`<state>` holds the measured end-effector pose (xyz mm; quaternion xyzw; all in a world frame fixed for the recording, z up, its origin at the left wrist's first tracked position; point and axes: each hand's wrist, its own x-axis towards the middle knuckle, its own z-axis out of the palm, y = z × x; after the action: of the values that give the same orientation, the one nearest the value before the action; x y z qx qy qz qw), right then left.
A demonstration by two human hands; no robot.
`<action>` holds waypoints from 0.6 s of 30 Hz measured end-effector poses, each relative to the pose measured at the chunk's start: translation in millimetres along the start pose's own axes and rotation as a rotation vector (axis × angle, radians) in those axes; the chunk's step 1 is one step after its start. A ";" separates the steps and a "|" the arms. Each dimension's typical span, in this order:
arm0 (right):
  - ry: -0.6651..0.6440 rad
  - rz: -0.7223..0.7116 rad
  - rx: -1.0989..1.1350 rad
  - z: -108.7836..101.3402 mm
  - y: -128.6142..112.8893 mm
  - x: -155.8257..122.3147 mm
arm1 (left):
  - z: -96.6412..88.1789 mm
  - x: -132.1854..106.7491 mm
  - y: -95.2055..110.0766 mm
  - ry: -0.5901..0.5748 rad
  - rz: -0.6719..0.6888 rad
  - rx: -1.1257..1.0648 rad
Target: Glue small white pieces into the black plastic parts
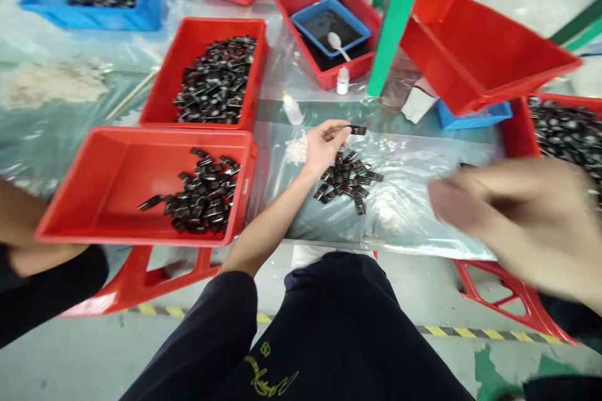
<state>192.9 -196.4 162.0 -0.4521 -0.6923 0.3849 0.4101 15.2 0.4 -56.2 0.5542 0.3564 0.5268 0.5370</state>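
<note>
My left hand (324, 145) is closed, its thumb and fingertips pinching a small black plastic piece (358, 130) above the plastic-covered table. Just below that hand lies a loose pile of similar black pieces (350, 177). On the right, my right hand (512, 219) is large, near the camera and smeared by motion. Its fingers look curled, but whether they grip anything is unclear. A small dark object (467, 166) shows at the upper edge of that hand; I cannot tell if it is touched. Small white bits (297, 149) lie left of my left hand.
Red bins (113, 185) with black pieces stand left. A white squeeze bottle (292, 109), a small vial (343, 81) and a blue tray (301, 19) with a spoon (337, 44) lie behind. A green post (397, 25) rises nearby. Another person's arm (28, 257) reaches in left.
</note>
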 end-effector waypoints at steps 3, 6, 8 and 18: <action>0.000 0.153 0.005 -4.6 26.3 20.6 | 0.8 0.1 2.8 0.033 -0.011 0.018; -0.018 0.251 0.021 -0.7 64.1 31.7 | 2.1 0.3 5.6 0.048 -0.007 0.009; -0.031 0.273 0.020 2.7 82.0 33.4 | 2.5 -0.2 7.2 0.043 -0.001 0.012; -0.016 0.259 -0.306 5.1 98.6 31.2 | 1.2 -4.3 4.4 -0.029 0.062 0.121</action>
<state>210.9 -138.7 77.9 -0.5913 -0.6821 0.3284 0.2780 14.8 -4.8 -52.6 0.6040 0.3623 0.5128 0.4909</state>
